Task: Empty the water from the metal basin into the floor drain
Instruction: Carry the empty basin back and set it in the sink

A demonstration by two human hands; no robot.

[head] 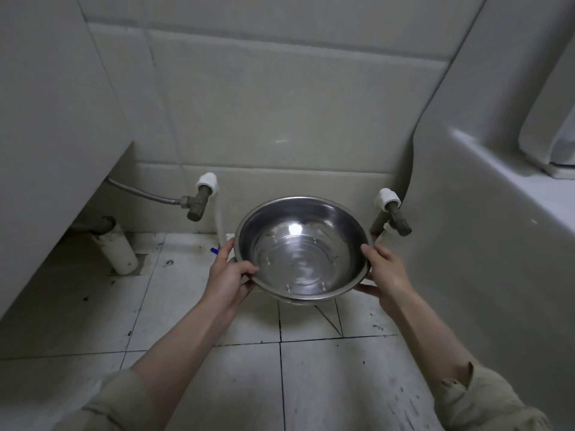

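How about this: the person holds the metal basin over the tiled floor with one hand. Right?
No, both: in the head view the left hand and right hand each hold the rim of the metal basin over the tiled floor.

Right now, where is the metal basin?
Head view, centre: left hand and right hand hold the metal basin over the tiled floor, between the left valve and right valve.

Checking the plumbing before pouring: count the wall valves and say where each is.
2. The left valve sits left of the metal basin, joined to a braided hose; the right valve sits just right of the basin. Others may hide behind the basin.
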